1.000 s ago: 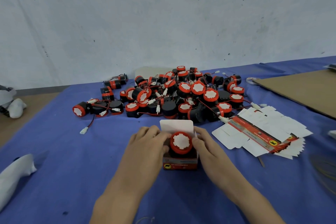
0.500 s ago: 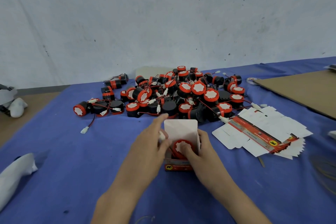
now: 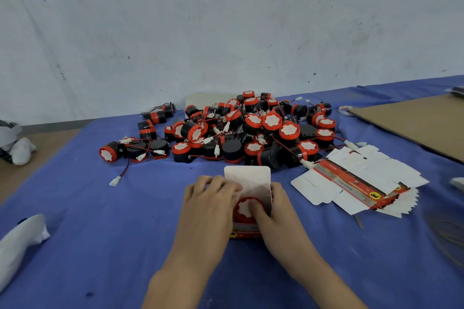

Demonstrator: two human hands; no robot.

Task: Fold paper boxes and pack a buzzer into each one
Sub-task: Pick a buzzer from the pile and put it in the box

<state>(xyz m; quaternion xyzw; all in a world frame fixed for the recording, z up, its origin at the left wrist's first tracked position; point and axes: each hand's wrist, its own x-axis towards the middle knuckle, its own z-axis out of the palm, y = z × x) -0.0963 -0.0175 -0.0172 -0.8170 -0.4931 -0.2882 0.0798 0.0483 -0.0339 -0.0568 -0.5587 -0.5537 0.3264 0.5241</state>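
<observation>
Left hand and right hand are gripping a red-and-white paper box — red-capped black buzzer sitting inside, lid unclosed, pile waiting.

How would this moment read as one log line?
step: buzzer into box | left hand: grips box | right hand: presses buzzer | lid flap: up
</observation>
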